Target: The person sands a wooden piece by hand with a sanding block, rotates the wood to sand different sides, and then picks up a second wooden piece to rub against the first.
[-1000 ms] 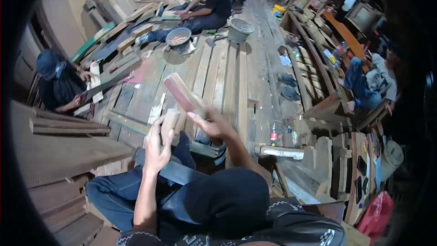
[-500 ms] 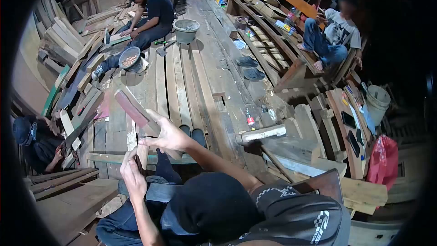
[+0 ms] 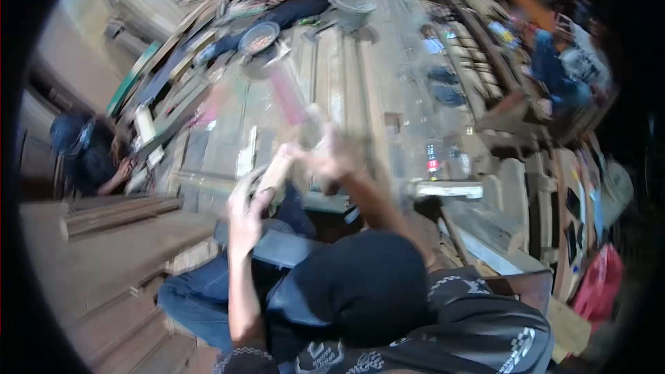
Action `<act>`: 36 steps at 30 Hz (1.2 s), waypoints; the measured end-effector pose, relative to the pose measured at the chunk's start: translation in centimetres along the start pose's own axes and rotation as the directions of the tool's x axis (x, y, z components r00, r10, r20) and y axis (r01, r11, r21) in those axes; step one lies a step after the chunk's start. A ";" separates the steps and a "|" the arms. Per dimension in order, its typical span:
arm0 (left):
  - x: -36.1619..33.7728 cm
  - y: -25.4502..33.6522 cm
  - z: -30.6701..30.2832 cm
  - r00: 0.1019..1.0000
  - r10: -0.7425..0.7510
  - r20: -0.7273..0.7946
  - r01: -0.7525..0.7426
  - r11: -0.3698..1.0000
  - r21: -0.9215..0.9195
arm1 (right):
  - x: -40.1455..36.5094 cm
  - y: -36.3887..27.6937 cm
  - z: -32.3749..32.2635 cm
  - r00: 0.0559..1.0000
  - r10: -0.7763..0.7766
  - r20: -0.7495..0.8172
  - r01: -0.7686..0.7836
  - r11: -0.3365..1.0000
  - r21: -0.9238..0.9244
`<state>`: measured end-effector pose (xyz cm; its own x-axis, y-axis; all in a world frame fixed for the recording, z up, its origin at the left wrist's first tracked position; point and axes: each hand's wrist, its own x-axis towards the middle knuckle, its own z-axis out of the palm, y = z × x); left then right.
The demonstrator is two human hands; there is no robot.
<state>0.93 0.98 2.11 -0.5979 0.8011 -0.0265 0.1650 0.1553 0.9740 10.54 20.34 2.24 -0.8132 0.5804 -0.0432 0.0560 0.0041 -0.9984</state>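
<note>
My left hand (image 3: 246,211) is closed around the lower end of a short pale wood piece (image 3: 277,170), in front of my lap. Just beyond it, my right hand (image 3: 332,156) grips a flat wooden piece with a pinkish-red face (image 3: 285,91), which slants up and away to the left. The thumb side of my right hand is close to the top of the pale piece; blur hides whether they touch. My right fingers are smeared by motion.
Planks (image 3: 332,76) cover the floor ahead. A grey bucket (image 3: 353,10) and a bowl of small pieces (image 3: 259,39) stand there. A co-worker (image 3: 83,145) sits left, others farther off. Stacked wood (image 3: 516,201), a bottle (image 3: 432,159) and a red bag (image 3: 601,284) are right.
The view has swung, so the surroundings sit farther right and, at the top, higher. Both hands still hold their wood pieces, and the picture is now blurred.
</note>
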 end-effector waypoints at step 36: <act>0.8 -2.6 -0.3 0.958 0.078 -0.276 -0.053 0.994 0.095 | -1.2 -2.3 1.6 0.988 -0.003 0.153 0.008 0.999 -0.031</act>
<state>-0.24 1.03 -0.33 -0.7768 0.6197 0.1124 0.2705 0.1672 0.9481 10.46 18.32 4.51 -0.8925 0.4488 -0.0452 0.0677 0.0341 -0.9971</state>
